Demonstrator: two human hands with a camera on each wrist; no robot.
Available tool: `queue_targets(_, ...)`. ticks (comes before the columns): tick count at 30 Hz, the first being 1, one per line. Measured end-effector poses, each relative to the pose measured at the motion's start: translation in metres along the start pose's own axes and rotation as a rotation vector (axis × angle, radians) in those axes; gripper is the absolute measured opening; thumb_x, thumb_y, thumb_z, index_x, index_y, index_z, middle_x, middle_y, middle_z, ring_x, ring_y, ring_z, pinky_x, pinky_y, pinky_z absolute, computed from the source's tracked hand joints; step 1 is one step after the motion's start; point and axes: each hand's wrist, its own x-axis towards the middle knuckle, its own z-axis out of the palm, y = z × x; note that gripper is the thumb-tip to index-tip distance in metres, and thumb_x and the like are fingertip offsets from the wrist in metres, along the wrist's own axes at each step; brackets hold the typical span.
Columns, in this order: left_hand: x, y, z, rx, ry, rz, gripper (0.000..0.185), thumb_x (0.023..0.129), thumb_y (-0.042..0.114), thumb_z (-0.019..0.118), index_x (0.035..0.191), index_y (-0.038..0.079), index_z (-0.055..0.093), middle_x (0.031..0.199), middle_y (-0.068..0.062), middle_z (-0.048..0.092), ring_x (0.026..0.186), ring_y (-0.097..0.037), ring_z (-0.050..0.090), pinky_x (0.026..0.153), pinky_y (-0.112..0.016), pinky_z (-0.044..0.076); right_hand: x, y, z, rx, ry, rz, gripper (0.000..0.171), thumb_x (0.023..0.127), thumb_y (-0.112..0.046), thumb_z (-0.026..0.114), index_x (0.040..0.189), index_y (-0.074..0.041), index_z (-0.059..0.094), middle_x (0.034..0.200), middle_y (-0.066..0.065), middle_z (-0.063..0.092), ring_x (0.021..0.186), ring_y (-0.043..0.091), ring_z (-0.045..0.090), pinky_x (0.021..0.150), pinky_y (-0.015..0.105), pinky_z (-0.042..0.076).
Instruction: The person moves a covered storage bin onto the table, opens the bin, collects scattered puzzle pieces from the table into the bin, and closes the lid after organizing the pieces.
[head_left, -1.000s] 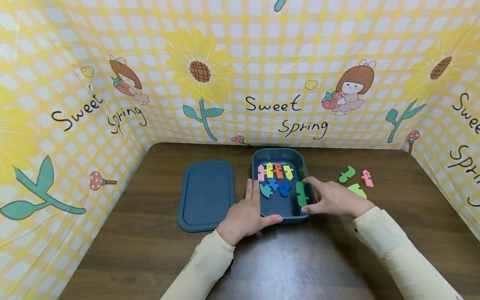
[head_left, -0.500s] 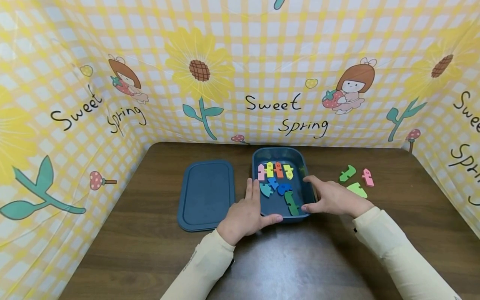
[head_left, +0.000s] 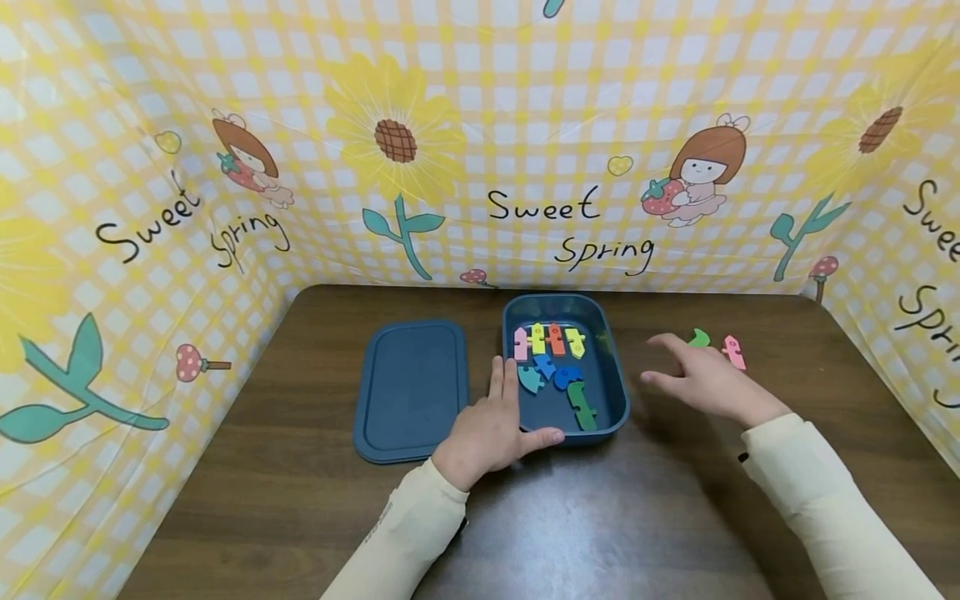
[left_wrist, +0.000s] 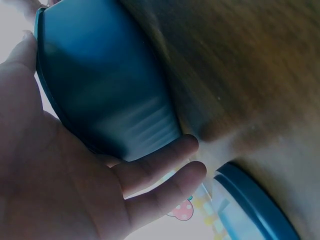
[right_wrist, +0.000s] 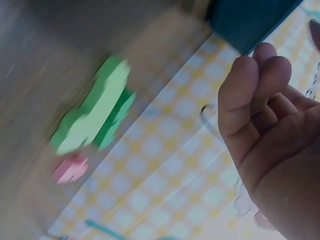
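Right hand (head_left: 708,385) has pulled off the tray (head_left: 617,392) and now hovers empty, fingers loose, over the bench (head_left: 300,500) by the loose pieces: light green (right_wrist: 95,112), darker green (head_left: 699,337), pink (head_left: 734,352). Dark green piece (head_left: 580,404) lies flat in the tray's near corner, eight pieces inside in all. Left hand (head_left: 487,429) presses the tray's near-left corner, fingers straight. One blue lid (head_left: 411,387) sits left; yellow sunflower cloth (head_left: 480,125) walls all round.

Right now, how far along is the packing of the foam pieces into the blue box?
Mostly done: eight or so pieces, the dark green piece among them, lie inside the blue box. In hand: the left hand steadies the box; the empty right hand reaches toward the table pieces. Left: the green piece, the light green piece, the pink piece, and the lid lying beside the box.
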Motion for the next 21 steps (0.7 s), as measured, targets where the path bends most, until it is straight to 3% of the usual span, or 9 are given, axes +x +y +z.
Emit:
queue_targets(3,0.000,0.000,0.000,-0.004,-0.003,-0.006,0.121,0.084,0.076,0.061,0.163,0.009,-0.001,0.168,-0.013,-0.006,0.064,-0.022,0.061,0.048,-0.033,0.044,-0.005,0.015,-0.009,-0.010,0.016,0.006,0.051,0.101,-0.027,0.064,0.140,0.002,0.048,0.077,0.003,0.063,0.063,0.018,0.057,0.059,0.035,0.045)
queue_targets(8,-0.001,0.000,0.000,0.002,-0.009,-0.015,0.120,0.085,0.075,0.061,0.163,0.009,-0.002,0.168,-0.012,-0.007,0.064,-0.022,0.061,0.048,-0.033,0.045,-0.015,0.041,-0.017,-0.065,0.027,0.038,0.036,0.102,-0.015,0.061,0.133,0.003,0.055,0.075,0.002,0.057,0.059,0.016,0.048,0.058,0.036,0.039)
queue_targets(10,-0.001,0.000,0.000,0.003,-0.009,-0.017,0.120,0.084,0.075,0.061,0.163,0.010,-0.002,0.168,-0.012,-0.007,0.067,-0.023,0.063,0.048,-0.033,0.045,-0.018,0.050,-0.018,-0.094,0.030,0.051,0.034,0.101,-0.015,0.061,0.130,0.003,0.057,0.073,0.003,0.049,0.060,0.018,0.044,0.058,0.037,0.038)
queue_targets(15,-0.001,-0.001,0.000,-0.006,-0.009,-0.017,0.121,0.084,0.076,0.062,0.163,0.010,-0.002,0.168,-0.012,-0.007,0.066,-0.024,0.062,0.048,-0.033,0.045,-0.019,0.069,-0.020,-0.122,0.043,0.072,0.034,0.100,-0.016,0.063,0.124,0.008,0.059,0.089,0.010,0.065,0.076,0.025,0.056,0.067,0.044,0.045)
queue_targets(21,0.000,-0.001,0.000,-0.005,-0.016,-0.014,0.121,0.084,0.077,0.060,0.163,0.010,-0.004,0.168,-0.011,-0.009,0.056,-0.018,0.056,0.047,-0.033,0.045,-0.009,0.079,-0.022,-0.145,0.016,0.100,0.042,0.101,-0.025,0.062,0.123,0.010,0.058,0.098,0.021,0.067,0.083,0.033,0.060,0.072,0.049,0.047)
